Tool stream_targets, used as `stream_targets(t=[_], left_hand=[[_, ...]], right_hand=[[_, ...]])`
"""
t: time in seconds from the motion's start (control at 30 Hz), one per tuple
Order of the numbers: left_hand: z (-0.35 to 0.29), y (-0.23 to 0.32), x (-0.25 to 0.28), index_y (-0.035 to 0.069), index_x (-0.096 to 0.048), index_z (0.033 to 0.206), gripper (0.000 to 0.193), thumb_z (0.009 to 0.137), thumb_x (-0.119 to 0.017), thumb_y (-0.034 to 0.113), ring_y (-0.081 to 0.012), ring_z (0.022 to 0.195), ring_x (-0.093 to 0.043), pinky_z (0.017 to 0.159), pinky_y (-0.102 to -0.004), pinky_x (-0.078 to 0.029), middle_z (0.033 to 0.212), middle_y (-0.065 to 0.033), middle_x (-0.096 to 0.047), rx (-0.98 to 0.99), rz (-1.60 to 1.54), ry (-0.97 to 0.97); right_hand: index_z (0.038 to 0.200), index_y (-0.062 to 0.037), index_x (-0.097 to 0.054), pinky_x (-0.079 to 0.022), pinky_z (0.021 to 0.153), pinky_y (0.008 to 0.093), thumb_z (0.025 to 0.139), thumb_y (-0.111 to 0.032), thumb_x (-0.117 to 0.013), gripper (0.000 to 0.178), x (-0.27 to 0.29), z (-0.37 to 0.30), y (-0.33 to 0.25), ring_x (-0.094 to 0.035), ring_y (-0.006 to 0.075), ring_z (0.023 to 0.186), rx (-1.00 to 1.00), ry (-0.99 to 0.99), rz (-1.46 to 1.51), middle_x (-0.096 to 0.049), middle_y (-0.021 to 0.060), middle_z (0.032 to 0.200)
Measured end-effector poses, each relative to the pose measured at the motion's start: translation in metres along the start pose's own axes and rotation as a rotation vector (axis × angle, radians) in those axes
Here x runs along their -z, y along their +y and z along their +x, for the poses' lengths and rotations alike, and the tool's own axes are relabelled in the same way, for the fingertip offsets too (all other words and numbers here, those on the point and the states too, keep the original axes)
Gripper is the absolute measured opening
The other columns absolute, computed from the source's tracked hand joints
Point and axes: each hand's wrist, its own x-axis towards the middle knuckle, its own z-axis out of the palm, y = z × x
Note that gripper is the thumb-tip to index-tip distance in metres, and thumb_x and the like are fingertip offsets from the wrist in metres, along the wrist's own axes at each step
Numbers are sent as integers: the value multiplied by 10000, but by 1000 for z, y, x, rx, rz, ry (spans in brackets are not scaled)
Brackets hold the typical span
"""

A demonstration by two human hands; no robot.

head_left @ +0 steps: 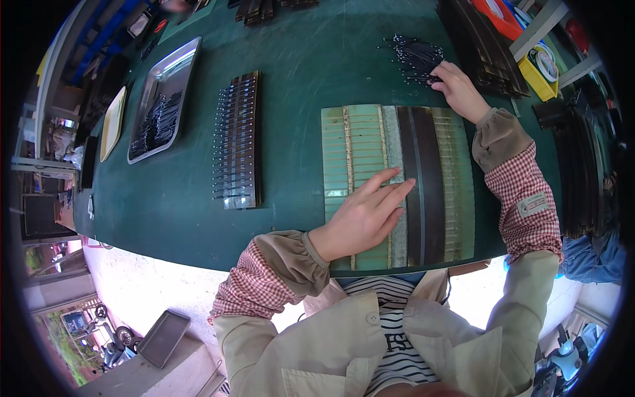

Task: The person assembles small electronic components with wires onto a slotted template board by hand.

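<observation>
My left hand (367, 215) lies over a light green slotted board (336, 142), fingers stretched out and nothing visible in them. Its fingertips touch or hover just above a dark brown strip (424, 198) that runs lengthwise on the board. Further off to the right, my right hand (461, 92) reaches the edge of a loose pile of thin black wire-ended parts (413, 56). Its thumb and fingers are pinched together there; what sits between them is hidden. Left of the board, a brown strip (250, 132) carries a row of similar parts, laid crosswise.
A metal tray (192, 66) with more black parts stands at left, beside a pale yellow tray (114, 122). Dark strips (479, 46) are stacked at far right, near a yellow bin (537, 78) and a red bin (497, 18). The green table's (178, 225) near edge curves before me.
</observation>
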Motion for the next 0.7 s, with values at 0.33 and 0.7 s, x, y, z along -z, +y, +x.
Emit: stream_targets(t=[0.33,0.7], left_hand=[[3,6,-7,-33,-449,1229,486,770,-607,-15,-353,1122,-478,869,-395,-441,1037,-176,-583,7,-18,15],[12,27,-19,-39,-454,1221,477,774,-616,-4,-345,1109,-487,861,-382,-447,1048,-189,-580,28,9,-2]], right_hand=[[990,12,-497,-433,766,316,896,-79,-489,131,7,-15,-1,-548,275,844,-8,332,129,-525,131,919],[951,-16,-576,-426,722,280,894,-127,-500,146,28,-22,-3,-555,200,738,-193,191,312,-572,88,778]])
